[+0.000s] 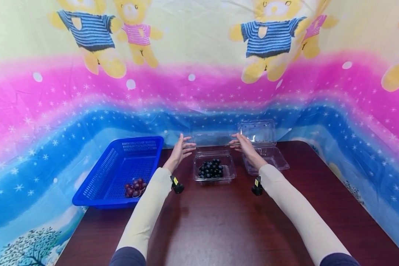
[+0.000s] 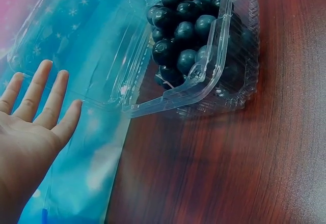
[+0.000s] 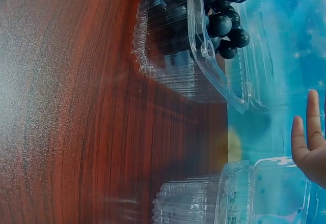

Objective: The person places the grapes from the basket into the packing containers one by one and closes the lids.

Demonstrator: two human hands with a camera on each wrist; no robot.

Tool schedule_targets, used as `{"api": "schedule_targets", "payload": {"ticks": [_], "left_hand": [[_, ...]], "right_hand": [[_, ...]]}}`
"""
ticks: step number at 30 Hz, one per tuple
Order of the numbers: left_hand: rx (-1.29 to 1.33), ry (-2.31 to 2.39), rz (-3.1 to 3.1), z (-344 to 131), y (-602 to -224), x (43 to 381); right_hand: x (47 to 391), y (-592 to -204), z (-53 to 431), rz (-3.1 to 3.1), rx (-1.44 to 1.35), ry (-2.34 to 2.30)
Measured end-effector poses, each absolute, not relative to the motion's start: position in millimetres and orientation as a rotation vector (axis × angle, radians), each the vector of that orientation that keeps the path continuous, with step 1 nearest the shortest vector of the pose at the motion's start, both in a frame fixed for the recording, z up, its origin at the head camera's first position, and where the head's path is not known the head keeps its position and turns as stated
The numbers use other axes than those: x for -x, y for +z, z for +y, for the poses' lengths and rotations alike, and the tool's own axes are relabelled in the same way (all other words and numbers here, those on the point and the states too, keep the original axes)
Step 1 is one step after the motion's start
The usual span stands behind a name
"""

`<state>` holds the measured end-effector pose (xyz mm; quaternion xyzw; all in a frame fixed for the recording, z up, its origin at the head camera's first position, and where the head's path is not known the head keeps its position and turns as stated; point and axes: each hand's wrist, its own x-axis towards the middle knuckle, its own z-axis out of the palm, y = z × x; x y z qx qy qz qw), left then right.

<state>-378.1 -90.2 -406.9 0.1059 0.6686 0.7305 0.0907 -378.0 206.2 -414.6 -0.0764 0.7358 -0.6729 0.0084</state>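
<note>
A clear plastic clamshell box (image 1: 232, 174) stands mid-table with its lid (image 1: 210, 139) raised at the back. Inside lies a bunch of dark grapes (image 1: 211, 169), also plain in the left wrist view as a dark bunch (image 2: 186, 28). My left hand (image 1: 180, 150) is at the left side of the raised lid, fingers spread and straight. On the lid's other side my right hand (image 1: 245, 146) has its fingers extended, in front of a second clear box. Neither hand holds anything; whether fingertips touch the lid I cannot tell.
A blue plastic basket (image 1: 99, 181) sits at the left with a bunch of red grapes (image 1: 135, 187) in its near right corner. The second clear box (image 1: 274, 159), lid up, stands on the right. A patterned cloth (image 1: 199, 92) hangs behind the brown table (image 1: 216, 225).
</note>
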Motion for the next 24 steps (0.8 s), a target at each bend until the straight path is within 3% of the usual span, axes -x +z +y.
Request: {"api": "schedule_targets", "payload": {"ticks": [24], "left_hand": [[-0.243, 2.222, 2.105, -84.5, -413.2, 377.4]], "right_hand": [[372.0, -413.9, 204.3, 2.397, 0.133, -2.097]]}}
